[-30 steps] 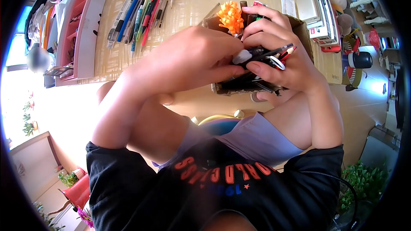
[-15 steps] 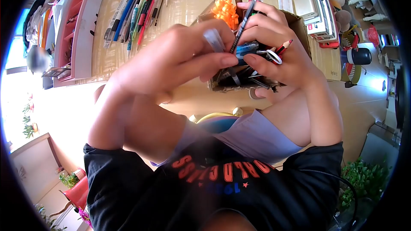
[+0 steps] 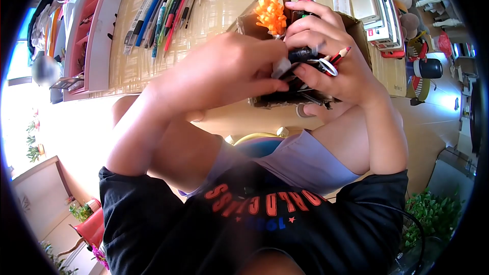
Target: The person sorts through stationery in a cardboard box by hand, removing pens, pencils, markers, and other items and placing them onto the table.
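My left hand (image 3: 229, 69) is closed in a pinch above a cardboard box (image 3: 359, 31), its fingertips around a translucent, whitish piece (image 3: 281, 67) that I cannot identify. My right hand (image 3: 338, 56) curls over the box and grips a bundle of pens and pencils. A red-and-black pencil (image 3: 340, 55) sticks out of this bundle, beside a white ring-shaped piece (image 3: 327, 67) and a dark pen (image 3: 301, 54). Behind the fingers, an orange fluffy ornament (image 3: 271, 15) stands at the box's far left corner. My hands hide much of the box's contents.
A row of pens and markers (image 3: 162, 18) lies on the table (image 3: 224, 0) left of the box. Further left stands a pink-and-white shelf unit (image 3: 97, 35). Stacked white boxes or books (image 3: 382, 23) stand to the right, with a dark cylinder (image 3: 428, 67) beyond.
My left hand has shifted slightly right against the bundle. The slim dark patterned pencil that stood up between my hands no longer shows there. My right hand has barely moved.
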`<state>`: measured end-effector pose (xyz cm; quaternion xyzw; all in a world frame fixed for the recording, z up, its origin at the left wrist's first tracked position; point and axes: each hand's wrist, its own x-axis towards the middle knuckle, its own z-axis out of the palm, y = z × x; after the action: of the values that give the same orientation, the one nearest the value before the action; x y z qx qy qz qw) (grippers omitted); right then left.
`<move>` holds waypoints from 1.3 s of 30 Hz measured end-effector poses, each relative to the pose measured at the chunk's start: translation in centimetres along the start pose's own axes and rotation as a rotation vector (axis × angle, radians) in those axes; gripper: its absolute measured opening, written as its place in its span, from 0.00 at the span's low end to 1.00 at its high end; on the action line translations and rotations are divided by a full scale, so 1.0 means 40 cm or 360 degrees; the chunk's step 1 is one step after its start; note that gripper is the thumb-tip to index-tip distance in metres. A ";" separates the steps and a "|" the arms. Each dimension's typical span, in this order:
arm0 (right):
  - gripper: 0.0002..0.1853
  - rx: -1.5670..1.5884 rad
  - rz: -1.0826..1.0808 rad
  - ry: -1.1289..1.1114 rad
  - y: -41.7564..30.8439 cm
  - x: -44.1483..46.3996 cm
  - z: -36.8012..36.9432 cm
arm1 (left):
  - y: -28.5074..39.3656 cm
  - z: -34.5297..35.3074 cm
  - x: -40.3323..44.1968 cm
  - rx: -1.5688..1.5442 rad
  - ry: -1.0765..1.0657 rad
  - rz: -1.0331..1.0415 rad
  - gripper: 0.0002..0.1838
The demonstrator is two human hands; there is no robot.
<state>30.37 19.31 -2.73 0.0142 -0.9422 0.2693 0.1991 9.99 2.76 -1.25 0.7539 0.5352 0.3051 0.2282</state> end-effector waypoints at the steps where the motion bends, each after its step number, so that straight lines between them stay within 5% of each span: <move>1: 0.17 -0.0004 -0.0008 -0.0021 0.001 0.001 -0.002 | 0.004 -0.001 0.000 0.0013 -0.0060 0.0010 0.14; 10: 0.15 0.0051 0.0004 -0.0034 0.001 0.000 -0.002 | 0.018 -0.001 0.003 0.0014 -0.0195 -0.0044 0.15; 20: 0.35 0.0178 0.0000 -0.0106 0.002 0.003 -0.019 | 0.012 -0.017 -0.013 0.0222 0.0018 -0.0095 0.14; 26: 0.23 0.0128 0.0106 -0.0095 -0.016 0.006 -0.015 | 0.001 -0.029 0.008 -0.0035 0.0441 -0.0193 0.05; 30: 0.17 0.0085 0.0140 -0.0087 -0.029 0.006 -0.012 | -0.127 -0.058 0.031 0.0207 0.0925 -0.0549 0.18; 33: 0.14 0.0045 0.0095 -0.0085 -0.025 0.010 -0.011 | -0.263 -0.078 0.030 0.0538 0.0829 -0.0868 0.19; 39: 0.14 0.0026 0.0114 -0.0104 -0.031 0.015 -0.015 | -0.338 -0.051 0.050 0.0379 0.0450 -0.0823 0.20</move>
<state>30.20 18.61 -1.41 -0.0092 -0.9458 0.2832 0.1585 0.01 9.05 -8.46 0.5646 0.7674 0.2739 0.1317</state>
